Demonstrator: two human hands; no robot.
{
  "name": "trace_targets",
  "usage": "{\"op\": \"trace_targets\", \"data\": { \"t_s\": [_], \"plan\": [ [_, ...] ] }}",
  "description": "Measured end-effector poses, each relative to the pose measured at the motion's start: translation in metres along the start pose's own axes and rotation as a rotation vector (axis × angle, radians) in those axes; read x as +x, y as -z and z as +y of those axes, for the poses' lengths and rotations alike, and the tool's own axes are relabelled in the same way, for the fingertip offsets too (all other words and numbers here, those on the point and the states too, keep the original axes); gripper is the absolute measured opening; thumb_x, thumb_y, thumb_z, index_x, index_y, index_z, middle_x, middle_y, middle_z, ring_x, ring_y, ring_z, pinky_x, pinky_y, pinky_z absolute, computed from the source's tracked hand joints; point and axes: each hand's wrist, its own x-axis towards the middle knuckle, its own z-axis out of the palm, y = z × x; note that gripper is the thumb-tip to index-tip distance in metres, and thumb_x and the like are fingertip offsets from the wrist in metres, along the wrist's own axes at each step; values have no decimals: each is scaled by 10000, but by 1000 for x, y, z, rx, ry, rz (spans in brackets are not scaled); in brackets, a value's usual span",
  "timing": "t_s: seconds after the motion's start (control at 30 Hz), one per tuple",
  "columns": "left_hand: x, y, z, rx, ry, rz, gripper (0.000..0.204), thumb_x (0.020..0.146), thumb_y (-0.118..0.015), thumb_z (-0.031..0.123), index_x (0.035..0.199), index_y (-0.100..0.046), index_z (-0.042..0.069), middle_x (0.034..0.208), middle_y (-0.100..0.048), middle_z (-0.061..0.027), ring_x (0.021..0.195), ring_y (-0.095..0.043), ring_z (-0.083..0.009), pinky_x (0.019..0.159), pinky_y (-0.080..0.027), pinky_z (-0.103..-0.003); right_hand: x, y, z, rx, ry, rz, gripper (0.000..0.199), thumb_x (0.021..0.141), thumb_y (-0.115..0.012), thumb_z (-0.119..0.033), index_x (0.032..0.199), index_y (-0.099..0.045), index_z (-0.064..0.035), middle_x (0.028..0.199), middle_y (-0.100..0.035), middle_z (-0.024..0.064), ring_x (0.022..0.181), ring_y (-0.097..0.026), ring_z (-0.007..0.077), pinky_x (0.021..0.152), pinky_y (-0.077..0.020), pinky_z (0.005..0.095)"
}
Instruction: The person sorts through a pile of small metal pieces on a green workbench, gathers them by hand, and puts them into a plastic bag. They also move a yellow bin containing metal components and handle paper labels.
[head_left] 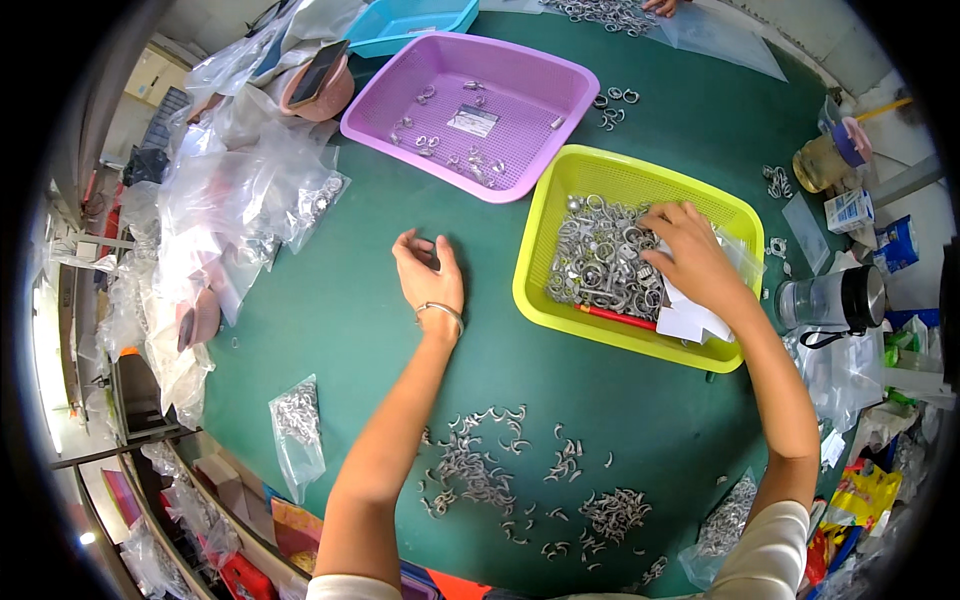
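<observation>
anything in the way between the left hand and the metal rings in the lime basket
Yes, the left wall of the lime basket rises between the left hand and the metal rings; nothing else visible stands in the way.

On the green desk point(290, 340), the right hand point(695, 258) is inside the yellow-green basket point(600, 331) at the right, its fingertips at a heap of silvery metal parts point(595, 250); whether it holds one, I cannot tell. A thin red rod point(617, 316) and white paper point(685, 319) lie also in this basket. The left hand point(430, 272) is near the middle of the desk — empty, fingers a little curled, a metal bracelet point(440, 311) at the wrist. Farther stands a purple basket point(530, 92) with only some parts and a card point(472, 120). On the near side, small curved pieces point(615, 515) are scattered — between two clear bags point(301, 462).
</observation>
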Motion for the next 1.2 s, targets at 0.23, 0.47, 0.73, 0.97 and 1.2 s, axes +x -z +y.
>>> {"op": "trace_targets", "data": {
  "t_s": [0.23, 0.47, 0.73, 0.97, 1.2],
  "plan": [
    [0, 2, -4, -5, -5, 1, 383, 844, -626, 186, 1148, -480, 3, 828, -522, -52, 755, -497, -188, 724, -439, -344, -32, 1, -9, 25, 105, -78, 277, 823, -585, -26, 1099, -612, -31, 1185, -557, 103, 1126, -473, 295, 995, -348, 419],
    [0, 1, -2, -23, -6, -3, 380, 848, -619, 176, 1152, -479, -4, 815, -523, -50, 750, -496, -186, 728, -436, -340, -28, 15, -1, 347, -31, -51, 95, 841, -611, -57, 886, -632, 25, 779, -637, 139, 749, -609, 266, 672, -468, 350],
    [0, 1, 4, -28, 20, -5, 374, 848, -618, 174, 1145, -484, -9, 813, -530, -53, 736, -501, -181, 718, -440, -334, -9, 0, 13, 18, -48, 96, 203, 800, -666, -103, 975, -625, -10, 1061, -580, 140, 1017, -509, 282, 850, -402, 380],
    [1, 3, -2, -2, 3, -3, 377, 850, -618, 180, 1146, -483, -10, 821, -532, -56, 743, -501, -183, 718, -441, -330, -11, 7, -13, -30, 62, -78, 521, 744, -726, -224, 1204, -555, -47, 1239, -497, 129, 1168, -424, 317, 992, -322, 425],
    [0, 2, 0, 0, 7, -7, 376, 849, -617, 181, 1146, -483, -8, 826, -532, -54, 753, -503, -182, 717, -441, -333, -2, -3, -4, -15, 255, -185, 503, 698, -754, -210, 1150, -575, -81, 1260, -498, 106, 1184, -441, 296, 968, -345, 413]
  ]
}}
